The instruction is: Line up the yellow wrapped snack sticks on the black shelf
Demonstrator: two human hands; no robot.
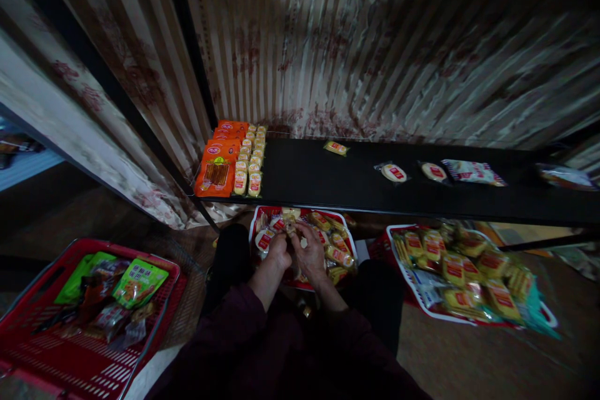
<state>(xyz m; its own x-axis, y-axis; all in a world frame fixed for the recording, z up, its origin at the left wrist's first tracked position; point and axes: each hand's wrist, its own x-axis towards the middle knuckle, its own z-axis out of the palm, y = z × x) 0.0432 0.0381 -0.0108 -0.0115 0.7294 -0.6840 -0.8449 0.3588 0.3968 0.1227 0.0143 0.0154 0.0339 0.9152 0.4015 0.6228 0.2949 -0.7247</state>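
Clock taken fr. hands.

Item 1: small wrapped pkt [290, 224], pale yellow, qty 1. Held above mid. basket [323, 210], at 12 o'clk. L. hand [276, 255] & r. hand [310, 256]: fingers of both narrow, met on pkt; share of hold per hand can't be told.

Step in hand (judged): single pkt being handled at basket. Next move: light pinch seems called for, thin wrapper not to be crushed.

Item 2: shelf [295, 165], black, 10 to 3 o'clk. Orange packs [217, 165] stacked at 10–11; brown sticks printed on front, white brand script in oval, illegible. Alongside, yellow pkts [242, 165] set in two cols., red lettering, too small to be read. Loose at 1: one yellow pkt [336, 148]. At 2: two oval pkts [394, 172], red labels, unread. At 2–3: striped pkt [473, 173], red marks, blurred.

Item 3: r. basket [407, 278], 3 o'clk, heaped w/ red-labelled yellow pkts.

Item 4: l. basket [47, 356], 8–9 o'clk; green bag [140, 282] incl., Chinese characters printed, not reliably legible.
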